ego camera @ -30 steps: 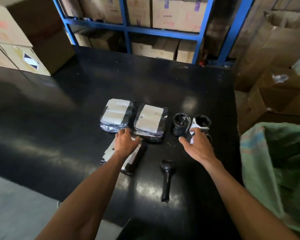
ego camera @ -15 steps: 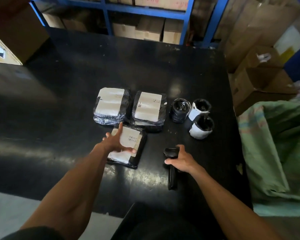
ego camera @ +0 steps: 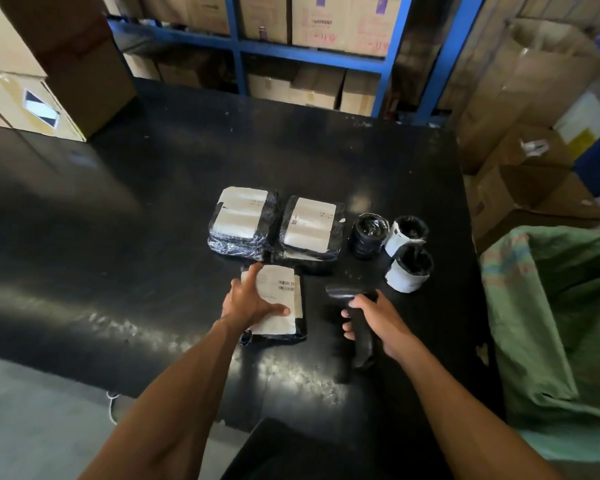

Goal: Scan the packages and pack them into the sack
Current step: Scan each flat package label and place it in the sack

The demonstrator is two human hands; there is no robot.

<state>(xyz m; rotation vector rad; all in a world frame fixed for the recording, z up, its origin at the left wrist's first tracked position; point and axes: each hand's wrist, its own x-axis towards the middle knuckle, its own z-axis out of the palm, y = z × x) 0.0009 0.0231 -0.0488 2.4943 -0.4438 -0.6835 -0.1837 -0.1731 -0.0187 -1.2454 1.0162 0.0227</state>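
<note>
Left hand lying flat with straight fingers on the labelled flat package at frame centre, right hand gripping the black scanner beside it, five wrapped packages sitting above on the black table, green sack standing open at right edge.

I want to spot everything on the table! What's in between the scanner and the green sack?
In the head view, only bare black table lies between the scanner, gripped by the right hand, and the green sack. The round packages sit farther back.
</note>
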